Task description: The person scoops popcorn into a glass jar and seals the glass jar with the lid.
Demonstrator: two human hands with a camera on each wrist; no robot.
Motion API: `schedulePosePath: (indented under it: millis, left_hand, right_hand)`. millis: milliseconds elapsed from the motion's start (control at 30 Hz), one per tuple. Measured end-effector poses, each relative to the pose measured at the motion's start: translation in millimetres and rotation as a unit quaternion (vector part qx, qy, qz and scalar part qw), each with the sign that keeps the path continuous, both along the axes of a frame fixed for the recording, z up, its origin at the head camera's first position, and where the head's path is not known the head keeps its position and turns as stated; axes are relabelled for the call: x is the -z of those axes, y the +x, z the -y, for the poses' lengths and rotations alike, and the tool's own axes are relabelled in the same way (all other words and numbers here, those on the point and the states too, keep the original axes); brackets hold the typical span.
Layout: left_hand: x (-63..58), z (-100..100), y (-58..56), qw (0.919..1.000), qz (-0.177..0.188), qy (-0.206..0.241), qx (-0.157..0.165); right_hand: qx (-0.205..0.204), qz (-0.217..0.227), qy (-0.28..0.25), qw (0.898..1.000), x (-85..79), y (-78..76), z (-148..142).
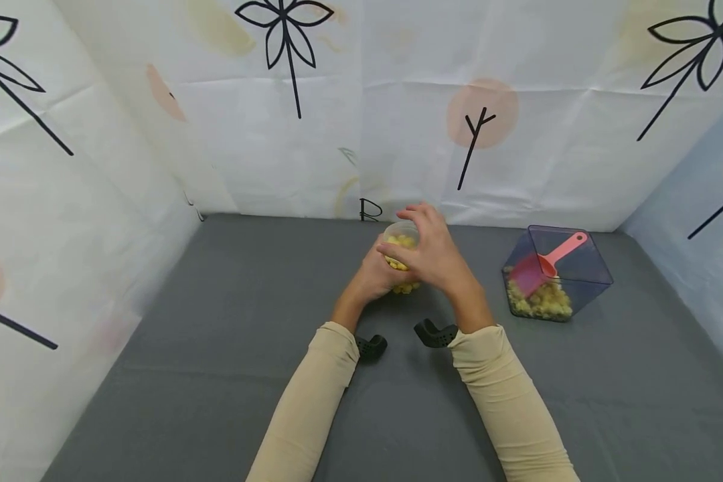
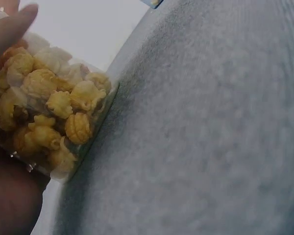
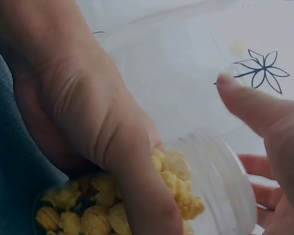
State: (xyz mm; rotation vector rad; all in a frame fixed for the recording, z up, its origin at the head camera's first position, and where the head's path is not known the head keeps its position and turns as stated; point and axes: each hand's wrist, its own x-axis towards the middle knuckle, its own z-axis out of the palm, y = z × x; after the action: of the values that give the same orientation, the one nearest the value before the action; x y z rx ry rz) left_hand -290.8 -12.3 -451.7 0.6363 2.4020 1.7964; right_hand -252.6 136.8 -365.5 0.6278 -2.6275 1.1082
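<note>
A clear round jar (image 1: 402, 239) of yellow popcorn stands on the grey table, with its threaded neck (image 3: 220, 181) bare in the right wrist view. My left hand (image 1: 372, 273) grips its side, thumb and fingers wrapped round it. Around the mouth of the jar, my right hand (image 1: 436, 251) is spread, its thumb (image 3: 245, 105) raised apart from the neck and other fingers behind the rim. Whether those fingers touch the rim, I cannot tell. Caramel-coloured popcorn (image 2: 44, 107) shows through the jar wall in the left wrist view.
To the right stands a bluish transparent square container (image 1: 584, 284) with popcorn at its bottom. A pink scoop (image 1: 557, 258) leans inside it, handle up. A white patterned cloth (image 1: 397, 120) rises behind the table, with more cloth at both sides.
</note>
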Motion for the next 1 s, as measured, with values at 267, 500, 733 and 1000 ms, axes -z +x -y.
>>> schedulePosePath:
  millis: [267,500,733,1000]
  left_hand:
    - [1.9,-1.8,1.1,0.9994,0.008,0.028,0.019]
    - [1.2,2.9,1.5,0.9999,0.007,-0.006,0.012]
    - [1.2,2.3,0.5,0.9998,0.003,0.003,0.02]
    - [3.9,0.4,-2.9,0.9973,-0.008,0.055,0.048]
  right_hand:
    - [0.027,0.017,0.035,0.999,9.7,-1.6,5.2]
    - [0.033,-0.006,0.047,0.998,18.0,-5.4,10.3]
    - [0.014,-0.003,0.043,0.999,18.3,-9.3,6.5]
    - [-0.013,0.017,0.033,0.999,18.9,-14.7,-0.9]
